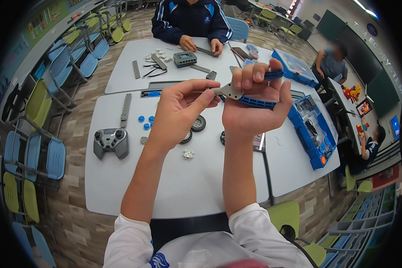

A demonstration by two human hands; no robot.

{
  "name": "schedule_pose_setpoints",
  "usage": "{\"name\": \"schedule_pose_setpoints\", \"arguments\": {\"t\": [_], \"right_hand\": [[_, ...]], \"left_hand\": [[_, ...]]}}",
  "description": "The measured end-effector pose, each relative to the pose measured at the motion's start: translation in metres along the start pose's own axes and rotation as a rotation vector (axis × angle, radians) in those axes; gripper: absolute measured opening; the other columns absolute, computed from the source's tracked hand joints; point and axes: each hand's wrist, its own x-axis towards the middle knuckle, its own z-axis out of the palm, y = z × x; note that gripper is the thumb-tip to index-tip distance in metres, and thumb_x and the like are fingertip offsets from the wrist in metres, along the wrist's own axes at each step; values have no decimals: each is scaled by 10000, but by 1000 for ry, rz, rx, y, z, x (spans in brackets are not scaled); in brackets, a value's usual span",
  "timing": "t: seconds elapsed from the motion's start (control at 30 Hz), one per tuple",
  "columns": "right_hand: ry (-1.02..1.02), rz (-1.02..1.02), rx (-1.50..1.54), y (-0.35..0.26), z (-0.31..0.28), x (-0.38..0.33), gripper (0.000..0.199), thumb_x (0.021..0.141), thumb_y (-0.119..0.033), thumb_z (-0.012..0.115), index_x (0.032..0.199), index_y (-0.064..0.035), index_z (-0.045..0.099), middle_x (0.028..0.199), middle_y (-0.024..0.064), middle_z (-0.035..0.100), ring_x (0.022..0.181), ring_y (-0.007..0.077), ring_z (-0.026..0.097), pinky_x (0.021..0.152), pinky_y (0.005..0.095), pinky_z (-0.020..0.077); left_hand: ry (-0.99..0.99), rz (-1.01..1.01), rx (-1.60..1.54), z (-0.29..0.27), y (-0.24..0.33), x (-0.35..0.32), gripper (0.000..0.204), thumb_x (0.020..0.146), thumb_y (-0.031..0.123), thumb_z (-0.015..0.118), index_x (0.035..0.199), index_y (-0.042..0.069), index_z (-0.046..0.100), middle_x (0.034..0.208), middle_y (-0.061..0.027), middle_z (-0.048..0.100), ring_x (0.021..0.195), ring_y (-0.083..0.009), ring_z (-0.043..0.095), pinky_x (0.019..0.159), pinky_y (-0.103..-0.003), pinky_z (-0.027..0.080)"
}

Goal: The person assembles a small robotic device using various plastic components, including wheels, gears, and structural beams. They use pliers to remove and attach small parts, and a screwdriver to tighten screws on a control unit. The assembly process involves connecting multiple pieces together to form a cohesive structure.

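Over the table, my right hand (254, 114) grips a plier-like hand tool (232, 91) with a pale grey head and blue ribbed handles. One handle lies across the palm; the fingers curl by the other. The handles are spread apart. My left hand (181, 105) is closed at the tool's narrow tip, thumb against fingers. Whatever small piece it pinches there is hidden by the fingers. Beneath my hands, a dark-tyred wheel (198, 123) and a white connector block (188, 154) lie on the table. Several small blue round parts (141, 119) are left of my left forearm.
A grey game controller (110, 142) and a perforated grey beam (125, 110) lie at left. Open blue parts bin (310, 129) stands at right, near a phone (259, 142). Across the table, a person (190, 24) handles another grey beam (205, 52) beside a grey electronic block (185, 58).
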Motion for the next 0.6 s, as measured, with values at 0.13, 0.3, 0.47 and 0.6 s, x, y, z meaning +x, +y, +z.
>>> {"name": "schedule_pose_setpoints", "arguments": {"t": [0.13,0.3,0.47,0.6], "right_hand": [[40,-46,-20,-3,3,-2,416,1046,-415,466,1215,-64,613,828,52,534,721,171,465,666,347,391],[58,-94,-70,-5,6,-2,402,1038,-404,455,1178,-65,620,817,51,527,685,165,451,650,345,379],[62,-102,-65,-5,5,-1,417,1033,-416,464,1175,-56,620,809,50,525,679,163,447,643,340,378],[67,-126,-80,-8,4,-1,432,1032,-424,471,1178,-46,618,810,51,520,676,161,441,639,336,378]], "left_hand": [[-5,25,-12,1,1,-2,252,1024,62,706,1251,-42,738,1079,-114,773,980,-142,743,920,-297,599],[22,56,-14,6,1,-4,264,1025,63,706,1264,-45,739,1082,-119,773,983,-136,739,908,-281,592],[29,74,-21,7,0,-3,265,1023,63,710,1261,-51,738,1082,-122,774,985,-143,739,908,-284,597],[28,81,-12,7,1,-3,260,1023,60,707,1253,-56,737,1082,-125,774,994,-149,743,921,-291,602]]}}
